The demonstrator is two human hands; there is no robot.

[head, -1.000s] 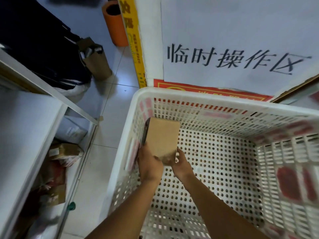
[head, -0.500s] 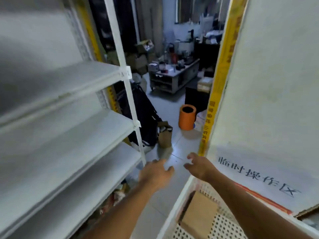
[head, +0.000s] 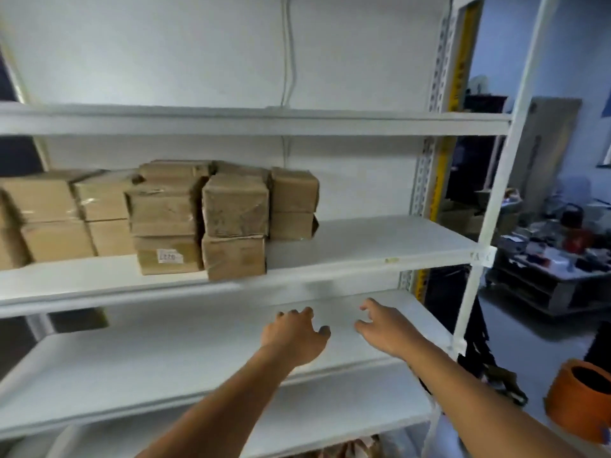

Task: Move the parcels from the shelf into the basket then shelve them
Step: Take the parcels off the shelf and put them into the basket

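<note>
Nearest the camera, two bare forearms are reaching up from the bottom edge toward the white shelf unit (head: 363, 246). The left hand (head: 294, 338) is hovering in front of the bare lower shelf board (head: 165, 358), its fingers loosely curled and spread, holding nothing. The right hand (head: 383, 328), at about 3 o'clock from the left one and just beside it, is likewise hanging with fingers relaxed and parted, thumb pointing inward, gripping nothing. Neither hand is touching a parcel; whether the fingertips are grazing the board cannot be told because of blur.

Farther up, at roughly 11 o'clock from the hands, the parcels (head: 231, 206) are sitting on the middle shelf: brown taped cartons stacked two high, crowding the left and centre of that board, with its right part bare. One lower carton (head: 168, 256) is carrying a white label on its front, and the carton (head: 234, 261) beside it is standing at the board's front edge.

At 4 o'clock from the hands, past the white upright post (head: 476, 259), an orange bin (head: 582, 401) is standing on the floor. Farther off, at 2 o'clock, a low cluttered table (head: 555, 276) is showing in the dim room beyond. The basket is not appearing in this view.
</note>
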